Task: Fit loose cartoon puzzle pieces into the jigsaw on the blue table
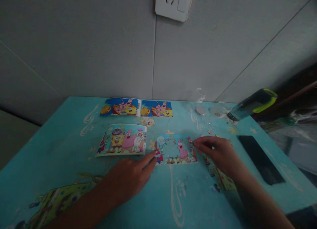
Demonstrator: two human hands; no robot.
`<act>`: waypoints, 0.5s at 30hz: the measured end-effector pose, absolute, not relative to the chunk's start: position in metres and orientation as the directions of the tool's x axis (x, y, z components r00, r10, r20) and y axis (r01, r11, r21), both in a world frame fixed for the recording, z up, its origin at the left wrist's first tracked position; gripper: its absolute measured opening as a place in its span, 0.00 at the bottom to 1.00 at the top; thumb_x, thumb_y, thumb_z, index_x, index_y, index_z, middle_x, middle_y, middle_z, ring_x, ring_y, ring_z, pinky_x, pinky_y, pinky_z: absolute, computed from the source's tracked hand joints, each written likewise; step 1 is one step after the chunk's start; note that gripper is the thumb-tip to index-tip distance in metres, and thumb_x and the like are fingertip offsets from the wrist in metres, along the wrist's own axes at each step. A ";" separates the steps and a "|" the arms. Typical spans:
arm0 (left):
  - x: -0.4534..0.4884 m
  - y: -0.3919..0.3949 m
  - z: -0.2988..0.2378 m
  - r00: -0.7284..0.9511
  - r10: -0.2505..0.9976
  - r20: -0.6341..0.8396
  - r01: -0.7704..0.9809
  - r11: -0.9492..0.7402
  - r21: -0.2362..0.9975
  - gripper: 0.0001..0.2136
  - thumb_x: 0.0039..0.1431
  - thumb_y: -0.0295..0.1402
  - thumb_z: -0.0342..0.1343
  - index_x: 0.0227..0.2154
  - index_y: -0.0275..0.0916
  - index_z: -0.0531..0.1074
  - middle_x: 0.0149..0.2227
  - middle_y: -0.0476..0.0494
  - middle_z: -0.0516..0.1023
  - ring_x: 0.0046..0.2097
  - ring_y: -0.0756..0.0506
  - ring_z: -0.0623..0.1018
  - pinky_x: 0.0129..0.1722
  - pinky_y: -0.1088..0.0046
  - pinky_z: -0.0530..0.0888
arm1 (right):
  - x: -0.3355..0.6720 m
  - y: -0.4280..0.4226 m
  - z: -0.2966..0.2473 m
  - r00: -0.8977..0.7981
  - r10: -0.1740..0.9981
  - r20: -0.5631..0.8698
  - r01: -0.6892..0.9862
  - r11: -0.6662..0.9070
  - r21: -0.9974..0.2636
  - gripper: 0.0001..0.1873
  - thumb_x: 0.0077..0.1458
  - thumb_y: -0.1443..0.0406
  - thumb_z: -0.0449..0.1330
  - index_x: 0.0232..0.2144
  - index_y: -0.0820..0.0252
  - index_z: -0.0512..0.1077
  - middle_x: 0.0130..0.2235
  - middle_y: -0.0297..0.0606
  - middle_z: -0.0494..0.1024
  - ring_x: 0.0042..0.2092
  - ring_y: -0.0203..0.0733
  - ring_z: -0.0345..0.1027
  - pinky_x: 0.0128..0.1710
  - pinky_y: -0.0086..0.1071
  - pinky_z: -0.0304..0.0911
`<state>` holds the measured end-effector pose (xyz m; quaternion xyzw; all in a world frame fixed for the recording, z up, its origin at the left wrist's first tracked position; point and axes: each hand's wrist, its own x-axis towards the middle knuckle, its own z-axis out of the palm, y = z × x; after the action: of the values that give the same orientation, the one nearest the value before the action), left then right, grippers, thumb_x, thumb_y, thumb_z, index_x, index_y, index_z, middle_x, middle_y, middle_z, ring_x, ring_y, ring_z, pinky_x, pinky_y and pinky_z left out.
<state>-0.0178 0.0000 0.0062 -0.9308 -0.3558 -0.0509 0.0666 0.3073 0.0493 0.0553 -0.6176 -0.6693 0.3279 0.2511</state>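
Note:
A partly assembled cartoon jigsaw puzzle lies on the table, with its frame and a pink figure in place and a gap left of the figure. My left hand rests at its left edge, fingers stretched out and touching the border. At the right edge, my right hand is pinched on what looks like a small puzzle piece, mostly hidden by the fingertips. Some loose pieces lie near and partly behind the right hand. A picture card with the same cartoon figures lies left of the puzzle.
At the back are a blue picture card and a matching puzzle picture. A dark bottle with a green rim, clear plastic and a round pale disc are at back right. A black phone-like slab lies on the right.

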 end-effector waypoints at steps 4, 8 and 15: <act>-0.018 -0.002 0.008 0.740 0.661 0.125 0.672 -0.733 -0.101 0.20 0.61 0.24 0.52 0.56 0.36 0.72 0.62 0.38 0.72 0.29 0.48 0.80 0.23 0.69 0.75 | 0.258 0.072 0.046 -0.210 0.971 -0.118 0.658 0.051 -0.752 0.10 0.55 0.61 0.63 0.36 0.57 0.83 0.32 0.36 0.84 0.31 0.40 0.75 0.31 0.31 0.67; -0.015 -0.001 0.009 0.735 0.668 0.119 0.678 -0.724 -0.124 0.18 0.63 0.26 0.53 0.55 0.38 0.73 0.61 0.40 0.72 0.25 0.50 0.78 0.22 0.68 0.75 | 0.247 0.086 0.035 -0.210 0.962 -0.175 0.665 0.009 -0.746 0.11 0.55 0.60 0.63 0.35 0.59 0.83 0.29 0.36 0.83 0.27 0.37 0.71 0.28 0.29 0.64; -0.015 -0.003 0.010 0.739 0.661 0.128 0.674 -0.726 -0.140 0.17 0.64 0.27 0.53 0.54 0.37 0.73 0.61 0.38 0.72 0.23 0.52 0.76 0.21 0.70 0.74 | 0.241 0.079 0.021 -0.227 0.969 -0.097 0.706 0.095 -0.702 0.12 0.57 0.59 0.62 0.38 0.56 0.83 0.30 0.36 0.83 0.27 0.38 0.72 0.25 0.28 0.62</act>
<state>-0.0148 -0.0026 0.0101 -0.9283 -0.3595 -0.0344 0.0889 0.2413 0.0786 0.0208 -0.5881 -0.7120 0.3263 0.2017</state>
